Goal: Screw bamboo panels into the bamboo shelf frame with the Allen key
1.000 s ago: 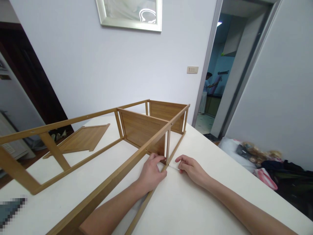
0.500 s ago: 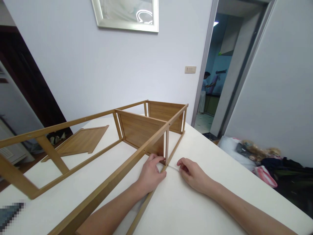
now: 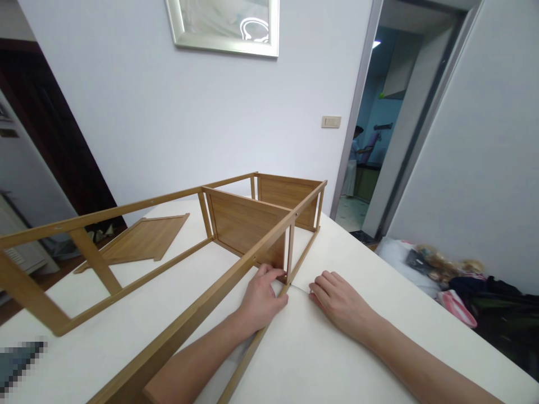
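A wooden shelf rack (image 3: 248, 224) lies on its side on a white table (image 3: 337, 365), with panels fixed between its rails. My left hand (image 3: 260, 297) reaches under the upper rail and grips the lower rail where a shelf panel joins it, thumb on the near side. My right hand (image 3: 337, 297) is closed on a thin metal rod (image 3: 300, 289) that looks like an Allen key. The rod's far end meets the lower rail at that joint; its held end is hidden by my fingers.
A loose wooden panel (image 3: 145, 238) lies on the table behind the rack at left. A blurred dark object (image 3: 19, 362) is at the lower left. Bags and clothes (image 3: 471, 286) are heaped right of the table. A person (image 3: 352, 160) stands beyond the doorway.
My right hand has turned over, its back now facing up more, with the rod still at the joint. The left hand keeps its grip. The view has shifted slightly.
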Available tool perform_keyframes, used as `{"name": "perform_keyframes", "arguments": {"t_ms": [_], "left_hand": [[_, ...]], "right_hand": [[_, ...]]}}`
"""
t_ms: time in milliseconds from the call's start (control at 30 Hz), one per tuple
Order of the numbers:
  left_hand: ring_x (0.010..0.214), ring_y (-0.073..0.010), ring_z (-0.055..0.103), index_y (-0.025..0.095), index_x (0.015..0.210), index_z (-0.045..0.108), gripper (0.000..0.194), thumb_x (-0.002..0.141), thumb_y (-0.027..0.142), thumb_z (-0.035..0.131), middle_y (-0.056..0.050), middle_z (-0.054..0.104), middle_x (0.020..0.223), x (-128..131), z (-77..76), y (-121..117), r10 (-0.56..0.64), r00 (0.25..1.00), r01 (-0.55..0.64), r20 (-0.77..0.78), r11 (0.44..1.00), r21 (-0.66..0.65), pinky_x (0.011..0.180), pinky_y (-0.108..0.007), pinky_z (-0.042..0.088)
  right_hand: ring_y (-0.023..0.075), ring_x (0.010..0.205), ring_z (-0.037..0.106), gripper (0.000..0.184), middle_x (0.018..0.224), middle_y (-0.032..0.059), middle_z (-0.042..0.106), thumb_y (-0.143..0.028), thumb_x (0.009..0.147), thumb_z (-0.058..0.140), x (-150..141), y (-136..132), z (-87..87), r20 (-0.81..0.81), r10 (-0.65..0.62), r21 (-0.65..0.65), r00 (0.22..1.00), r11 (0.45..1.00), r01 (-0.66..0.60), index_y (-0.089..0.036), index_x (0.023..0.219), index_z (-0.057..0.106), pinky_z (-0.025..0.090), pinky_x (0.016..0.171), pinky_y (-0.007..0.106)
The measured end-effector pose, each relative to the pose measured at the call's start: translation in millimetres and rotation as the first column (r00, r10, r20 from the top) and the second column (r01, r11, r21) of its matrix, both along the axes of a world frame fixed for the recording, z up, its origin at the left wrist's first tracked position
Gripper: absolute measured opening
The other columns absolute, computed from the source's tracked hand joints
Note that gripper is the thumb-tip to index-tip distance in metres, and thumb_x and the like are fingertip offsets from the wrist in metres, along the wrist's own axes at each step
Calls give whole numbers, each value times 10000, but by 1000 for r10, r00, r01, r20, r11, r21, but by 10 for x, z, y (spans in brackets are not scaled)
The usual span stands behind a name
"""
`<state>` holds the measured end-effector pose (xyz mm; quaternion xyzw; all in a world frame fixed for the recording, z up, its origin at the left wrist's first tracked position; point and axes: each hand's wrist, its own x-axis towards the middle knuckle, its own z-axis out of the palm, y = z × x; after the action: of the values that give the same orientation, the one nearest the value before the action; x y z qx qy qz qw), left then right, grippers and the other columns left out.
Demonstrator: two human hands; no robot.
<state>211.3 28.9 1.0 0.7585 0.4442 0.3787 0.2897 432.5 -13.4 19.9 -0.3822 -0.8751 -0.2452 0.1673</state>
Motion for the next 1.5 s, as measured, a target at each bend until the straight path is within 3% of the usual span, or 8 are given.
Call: {"name": "perform_keyframes", "arguments": {"t_ms": [333,467,600,733,967,1167,1367,1500], "left_hand": [[546,-48,532,207,1082,650,435,655,124,645,-4,551,1017,-6,0,5,-12,1000,12,8,1000,1,599,-229,496],[546,-48,535,206,1089,649,435,660,129,645,-7,552,1028,-4,9,-4,-6,1000,6,5,1000,0,600,-230,498],[546,-48,538,197,1103,645,441,667,133,634,-7,540,1028,-3,14,-14,-5,1000,5,10,1000,-1,607,-236,501],[545,-48,535,204,1098,645,435,668,137,633,-5,541,1030,-6,10,-14,-5,1000,5,8,1000,-9,605,-234,499],[541,-47,527,199,1102,642,437,670,133,624,-6,534,1023,-10,16,-9,-14,1000,14,4,1000,-2,608,-234,496],[543,-47,520,191,1101,641,437,668,137,628,-3,526,1016,-7,12,-5,-10,1000,10,2,1000,0,615,-240,496],[534,-44,517,191,1089,650,430,664,134,620,2,522,1012,-7,32,-15,-9,1000,9,-9,1000,-7,611,-244,489],[537,-47,526,192,1092,652,438,659,131,620,2,523,1008,-9,43,-20,-7,1000,6,-10,1000,-17,606,-243,487]], "right_hand": [[223,769,455,162,803,81,539,-122,938,451,15,36,-73,186,-33,28,982,999,28,-135,889,604,334,667,364],[226,768,457,180,795,85,543,-118,938,441,14,40,-88,181,-17,27,983,1000,12,-144,861,602,346,668,366],[207,771,470,220,789,72,542,-143,965,408,22,56,-64,56,6,-124,998,992,1,-158,838,586,376,676,343],[188,795,496,263,810,65,555,-185,989,370,41,60,-9,-153,9,-322,988,945,-58,-169,832,581,416,691,317],[179,877,573,173,923,66,590,-239,951,461,3,80,-33,-471,-84,-476,878,862,-173,-201,934,630,482,770,316],[179,824,561,149,858,56,584,-170,888,488,-30,80,-12,-490,-177,-542,854,829,-140,-191,760,563,477,750,318],[148,676,541,157,758,11,626,-272,897,501,57,79,41,-525,-327,-639,786,761,-111,-198,824,619,433,636,276],[151,683,558,145,776,21,640,-275,872,530,61,83,-19,-539,-347,-603,768,795,-64,-201,828,647,438,634,276]]}}
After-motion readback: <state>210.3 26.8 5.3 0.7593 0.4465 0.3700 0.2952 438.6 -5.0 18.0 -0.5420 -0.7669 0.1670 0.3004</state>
